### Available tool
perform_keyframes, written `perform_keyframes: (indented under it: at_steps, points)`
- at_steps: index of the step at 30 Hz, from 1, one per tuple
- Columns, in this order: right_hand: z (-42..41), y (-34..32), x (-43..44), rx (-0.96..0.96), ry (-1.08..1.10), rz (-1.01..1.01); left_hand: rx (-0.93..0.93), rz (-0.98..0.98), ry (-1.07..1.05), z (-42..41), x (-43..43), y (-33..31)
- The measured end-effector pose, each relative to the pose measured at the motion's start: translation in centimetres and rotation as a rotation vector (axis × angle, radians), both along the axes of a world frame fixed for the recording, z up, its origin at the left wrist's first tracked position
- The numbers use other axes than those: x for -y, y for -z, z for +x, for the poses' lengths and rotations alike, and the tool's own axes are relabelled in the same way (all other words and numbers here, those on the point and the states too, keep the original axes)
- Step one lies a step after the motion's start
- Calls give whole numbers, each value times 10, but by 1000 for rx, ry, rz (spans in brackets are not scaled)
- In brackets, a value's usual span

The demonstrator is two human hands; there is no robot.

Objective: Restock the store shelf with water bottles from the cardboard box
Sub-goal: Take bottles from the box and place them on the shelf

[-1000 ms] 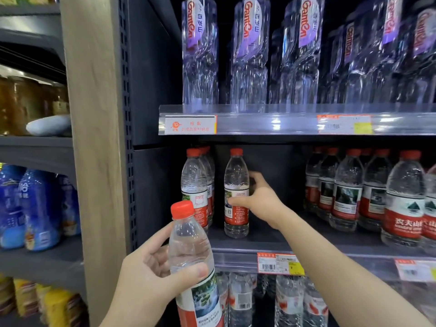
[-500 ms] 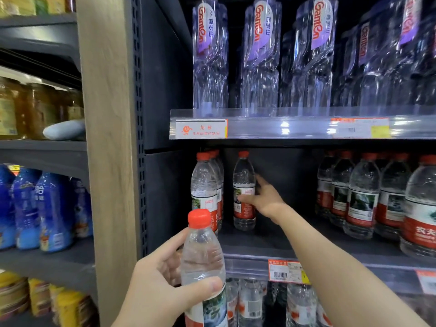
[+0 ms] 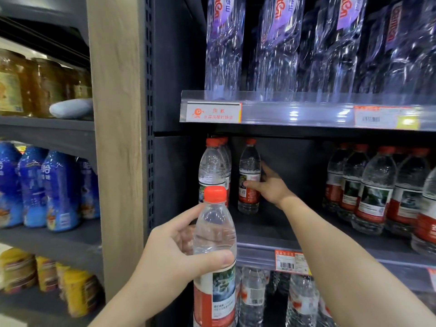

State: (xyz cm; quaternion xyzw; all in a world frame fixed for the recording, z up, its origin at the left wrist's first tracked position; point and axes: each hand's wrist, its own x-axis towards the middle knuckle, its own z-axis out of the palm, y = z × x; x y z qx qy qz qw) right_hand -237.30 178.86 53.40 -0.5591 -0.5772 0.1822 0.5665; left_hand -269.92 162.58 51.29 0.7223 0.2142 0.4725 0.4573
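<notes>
My left hand (image 3: 165, 253) grips a clear water bottle (image 3: 213, 223) with a red cap and a red label, upright in front of the shelf unit. My right hand (image 3: 273, 187) reaches deep into the middle shelf (image 3: 264, 230). Its thumb lies on the label of a second water bottle (image 3: 249, 161) and its fingers curl behind it. That bottle stands upright near the back. A short row of the same bottles (image 3: 211, 164) stands to its left. The cardboard box is out of view.
More red-label bottles (image 3: 372, 190) fill the shelf's right side, with a gap between them and my right hand. Tall clear bottles (image 3: 224, 43) stand on the shelf above, and small bottles (image 3: 252, 296) below. A wooden post (image 3: 118, 138) separates shelves of blue bottles (image 3: 59, 190) and jars (image 3: 44, 86).
My right hand has pushed its bottle from the shelf front toward the back. The bottle in my left hand has risen slightly, and the view has shifted closer.
</notes>
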Motion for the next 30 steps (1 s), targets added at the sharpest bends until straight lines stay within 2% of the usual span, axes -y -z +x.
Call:
perform_keyframes:
  at_steps: [19,30]
  points:
    - [5,0,-8,32,-34,2,2,47,20,9,-2,-24]
    - [8,-2,-16,71,-12,-25,15,65,37,13,-7,-61]
